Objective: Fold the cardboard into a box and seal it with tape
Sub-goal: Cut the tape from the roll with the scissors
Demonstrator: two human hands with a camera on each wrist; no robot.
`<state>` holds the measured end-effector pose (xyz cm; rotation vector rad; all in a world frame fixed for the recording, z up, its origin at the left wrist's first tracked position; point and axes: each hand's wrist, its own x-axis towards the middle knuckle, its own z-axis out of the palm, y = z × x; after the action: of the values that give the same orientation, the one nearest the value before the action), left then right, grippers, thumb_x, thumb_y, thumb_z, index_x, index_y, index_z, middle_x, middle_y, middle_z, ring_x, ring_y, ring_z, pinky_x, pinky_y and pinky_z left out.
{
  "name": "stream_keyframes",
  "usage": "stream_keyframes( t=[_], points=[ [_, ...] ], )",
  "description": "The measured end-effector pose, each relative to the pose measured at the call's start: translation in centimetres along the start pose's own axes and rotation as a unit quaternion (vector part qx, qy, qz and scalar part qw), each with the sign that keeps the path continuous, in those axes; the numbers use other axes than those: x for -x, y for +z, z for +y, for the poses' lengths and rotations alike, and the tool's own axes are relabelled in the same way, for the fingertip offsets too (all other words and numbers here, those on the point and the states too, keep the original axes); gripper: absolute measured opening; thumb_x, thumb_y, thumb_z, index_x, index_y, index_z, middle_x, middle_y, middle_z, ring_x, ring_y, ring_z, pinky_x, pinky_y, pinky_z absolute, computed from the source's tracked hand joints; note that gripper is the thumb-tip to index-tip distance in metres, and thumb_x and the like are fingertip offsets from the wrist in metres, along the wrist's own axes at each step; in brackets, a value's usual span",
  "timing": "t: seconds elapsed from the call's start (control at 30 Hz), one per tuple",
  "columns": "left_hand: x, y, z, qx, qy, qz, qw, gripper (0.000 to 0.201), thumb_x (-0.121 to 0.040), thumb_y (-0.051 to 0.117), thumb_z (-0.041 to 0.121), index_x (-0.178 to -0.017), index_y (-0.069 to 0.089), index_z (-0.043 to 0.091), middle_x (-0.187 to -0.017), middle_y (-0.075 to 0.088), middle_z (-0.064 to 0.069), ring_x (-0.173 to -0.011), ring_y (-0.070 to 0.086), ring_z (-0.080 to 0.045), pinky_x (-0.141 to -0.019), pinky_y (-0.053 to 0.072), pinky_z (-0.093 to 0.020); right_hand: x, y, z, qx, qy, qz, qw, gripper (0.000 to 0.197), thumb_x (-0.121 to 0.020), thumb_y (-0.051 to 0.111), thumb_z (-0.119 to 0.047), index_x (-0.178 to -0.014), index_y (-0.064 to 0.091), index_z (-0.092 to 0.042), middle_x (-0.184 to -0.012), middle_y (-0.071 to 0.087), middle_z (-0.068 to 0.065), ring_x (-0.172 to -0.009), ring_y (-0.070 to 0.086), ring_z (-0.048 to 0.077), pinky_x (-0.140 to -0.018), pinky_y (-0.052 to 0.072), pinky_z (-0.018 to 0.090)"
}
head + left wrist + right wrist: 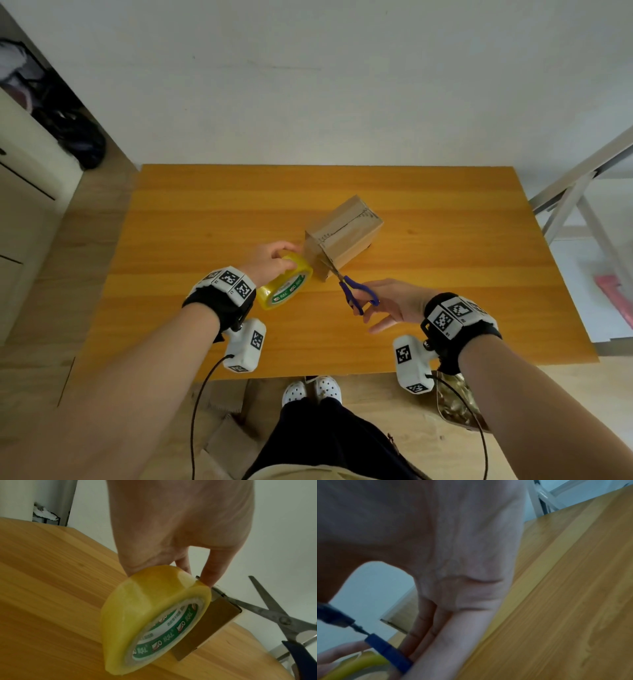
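Observation:
A folded brown cardboard box [346,234] stands on the wooden table [205,212], its top seam running away from me. My left hand [274,258] grips a yellow tape roll [286,282] with a green-and-white core, held on edge against the box's near left face [205,626]. My right hand [387,301] holds blue-handled scissors [356,291] by their loops. The blades [267,605] are spread apart and sit at the box's near corner beside the roll. In the right wrist view the blue handle [388,653] and the roll [358,665] show blurred.
A grey metal frame [575,195] stands past the table's right edge. A white cabinet [30,192] with dark bags sits at the left. My feet in white clogs [311,390] and flat cardboard pieces [226,404] are below the near table edge.

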<state>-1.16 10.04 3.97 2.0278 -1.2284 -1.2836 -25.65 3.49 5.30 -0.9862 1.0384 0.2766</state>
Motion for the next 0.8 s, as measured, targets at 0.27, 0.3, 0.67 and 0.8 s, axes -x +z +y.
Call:
stream_keyframes(
  t=[0.27,0.3,0.67,0.8],
  points=[
    [-0.1,0.3,-0.1,-0.027,0.008,0.002,1.000,0.030,-0.085,0.059,0.018,-0.115,0.059,0.023,-0.071,0.048,0.000,-0.064,0.046,-0.017,-0.056,0.037,-0.025,-1.5,1.8,-1.4,0.047,0.018,0.027,0.998,0.038,-0.087,0.059,-0.043,-0.101,0.060,-0.007,-0.097,0.059,0.009,-0.078,0.057,0.021,-0.071,0.059,0.043],
    [0.0,0.3,-0.1,-0.029,0.010,0.005,1.000,0.029,-0.085,0.059,0.018,-0.114,0.059,0.023,-0.068,0.047,0.002,-0.061,0.044,-0.016,-0.055,0.035,-0.024,-1.6,2.0,-1.7,0.054,0.014,0.031,0.998,0.039,-0.087,0.060,-0.043,-0.101,0.060,-0.007,-0.097,0.059,0.009,-0.078,0.057,0.021,-0.073,0.059,0.044],
    [0.4,0.3,0.6,-0.051,0.010,0.015,0.999,0.029,-0.085,0.059,0.022,-0.113,0.061,0.019,-0.077,0.056,-0.004,-0.061,0.045,-0.014,-0.054,0.037,-0.025,-2.6,2.5,-1.7,0.079,-0.043,0.064,0.994,0.037,-0.085,0.065,-0.041,-0.093,0.063,-0.005,-0.083,0.062,0.008,-0.060,0.054,0.013,-0.072,0.059,0.042],
    [0.5,0.3,0.8,-0.071,0.016,0.017,0.997,0.029,-0.084,0.063,0.030,-0.111,0.063,0.020,-0.119,0.058,-0.021,-0.108,0.052,-0.040,-0.085,0.046,-0.041,-2.5,2.6,-1.5,0.096,-0.059,0.082,0.990,0.033,-0.085,0.065,-0.039,-0.086,0.064,-0.006,-0.076,0.061,0.005,-0.058,0.050,0.011,-0.070,0.059,0.039]
  ],
)
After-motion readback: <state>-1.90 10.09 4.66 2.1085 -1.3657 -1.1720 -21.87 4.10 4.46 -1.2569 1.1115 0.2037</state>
